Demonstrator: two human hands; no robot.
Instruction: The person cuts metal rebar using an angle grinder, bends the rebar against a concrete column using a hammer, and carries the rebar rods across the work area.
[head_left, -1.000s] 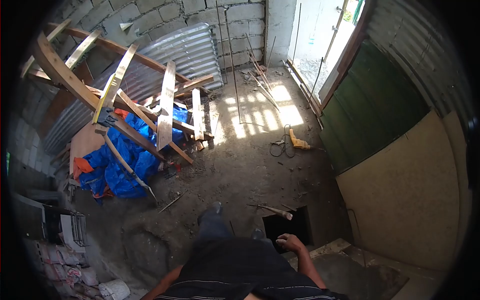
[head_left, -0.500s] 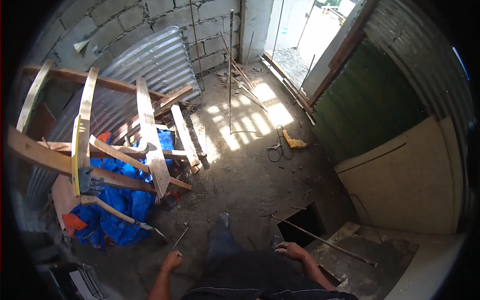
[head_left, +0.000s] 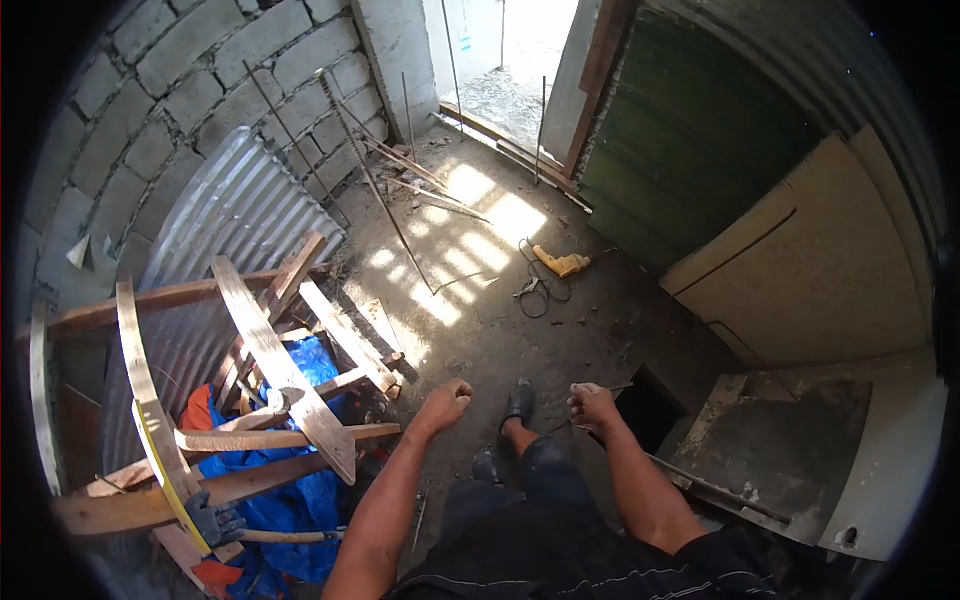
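Note:
Both arms reach forward over the dirt floor (head_left: 480, 340). My left hand (head_left: 445, 407) is closed in a fist; whatever it holds, if anything, is hidden. My right hand (head_left: 594, 405) has its fingers curled, close to a dark square opening (head_left: 650, 412) in the floor, and its contents do not show. A yellow power drill (head_left: 562, 262) with a looped black cord (head_left: 535, 300) lies on the floor beyond both hands. Neither hand touches it.
On the left a timber frame (head_left: 290, 380) stands over a blue tarp (head_left: 300, 500), with a dark glove (head_left: 212, 522) on it. A corrugated sheet (head_left: 235, 220) leans against the block wall (head_left: 200, 60). Upright metal rods (head_left: 375, 180) rise near the doorway (head_left: 505, 80). Boards (head_left: 810, 270) line the right.
Both hands have risen forward from beside my body. The view has turned right and my feet have shifted, so the drill appears further left and higher.

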